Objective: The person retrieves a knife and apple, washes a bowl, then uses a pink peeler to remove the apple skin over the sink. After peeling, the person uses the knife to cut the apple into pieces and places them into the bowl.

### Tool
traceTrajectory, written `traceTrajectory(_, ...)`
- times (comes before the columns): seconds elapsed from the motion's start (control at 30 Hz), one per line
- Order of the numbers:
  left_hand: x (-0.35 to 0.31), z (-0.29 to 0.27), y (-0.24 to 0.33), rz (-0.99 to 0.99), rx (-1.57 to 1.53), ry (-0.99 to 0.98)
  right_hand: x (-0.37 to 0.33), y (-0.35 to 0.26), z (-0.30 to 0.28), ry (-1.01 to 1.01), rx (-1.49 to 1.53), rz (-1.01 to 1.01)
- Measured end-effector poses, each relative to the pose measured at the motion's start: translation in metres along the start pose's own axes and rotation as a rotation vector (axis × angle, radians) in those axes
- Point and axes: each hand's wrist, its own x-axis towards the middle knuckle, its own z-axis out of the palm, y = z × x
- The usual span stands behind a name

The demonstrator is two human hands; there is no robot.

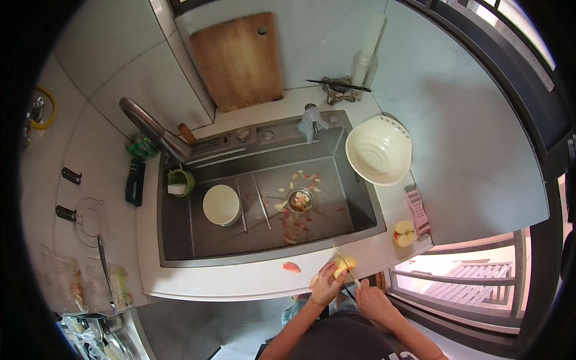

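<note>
At the counter's front edge, my left hand (pixel 326 287) is closed on a peeled piece of apple (pixel 346 262), pale yellow. My right hand (pixel 374 300) grips a knife (pixel 342 258) by its light handle, and the thin blade lies across the apple piece. Whether the blade has cut in cannot be made out. A strip of red peel (pixel 291 267) lies on the counter left of my hands. To their right rests an apple half (pixel 404 234) with its cut face showing. Peelings and bits (pixel 298 228) are scattered in the sink around the drain strainer (pixel 300 200).
The grey sink (pixel 273 257) holds a white round container (pixel 221 205). A cream bowl (pixel 379 151) and a pink grater (pixel 418 211) stand along the right. The tap (pixel 157 131) rises at the left. Against the back wall leans a wooden cutting board (pixel 237 63).
</note>
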Motion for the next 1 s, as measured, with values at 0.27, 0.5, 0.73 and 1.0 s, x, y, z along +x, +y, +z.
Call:
traceTrajectory(0.27, -0.003, -0.001, -0.002, -0.034, 0.013, -0.053, 0.02, 0.019, 0.031, 0.06, 0.043, -0.029)
traceTrajectory(0.5, 0.0, 0.004, -0.001, -0.152, -0.081, 0.024, 0.026, 0.044, 0.058, 0.115, 0.256, -0.008)
traceTrajectory(0.73, 0.009, -0.004, 0.004, -0.295, -0.129, -0.003, 0.022, 0.064, 0.052, -0.131, 0.895, 0.188)
traceTrajectory(1.0, 0.007, -0.003, 0.006, -0.183, -0.081, -0.035, 0.026, 0.065, 0.05, 0.134, 0.275, -0.027)
